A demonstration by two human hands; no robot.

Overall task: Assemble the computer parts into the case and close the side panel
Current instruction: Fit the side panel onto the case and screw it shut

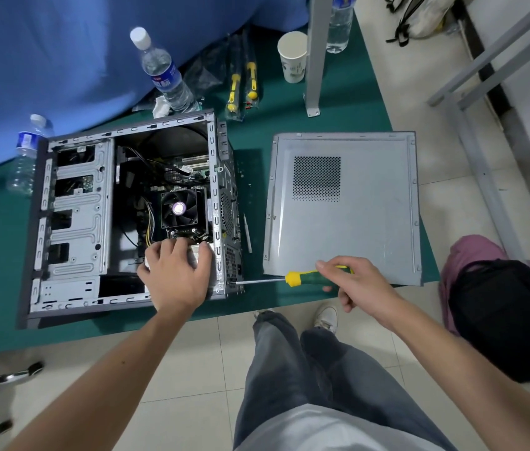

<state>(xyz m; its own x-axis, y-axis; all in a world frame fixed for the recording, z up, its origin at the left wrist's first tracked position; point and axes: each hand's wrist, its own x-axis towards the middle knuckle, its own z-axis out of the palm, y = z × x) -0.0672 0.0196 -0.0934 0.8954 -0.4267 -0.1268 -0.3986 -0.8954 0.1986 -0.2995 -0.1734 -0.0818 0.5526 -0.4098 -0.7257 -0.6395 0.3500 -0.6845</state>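
Case (75,222) lies open-side up on the green counter (289,131), left of me, mobo + CPU fan (179,208) visible inside. My left hand (175,275) presses down w/ spread fingers on the PSU (203,255) in the near rear corner. My right hand (359,284) grips a yellow/green screwdriver (299,277), shaft horizontal, tip at the case's rear edge. Side panel (345,206) lies flat on the counter, right of case, not touching it.
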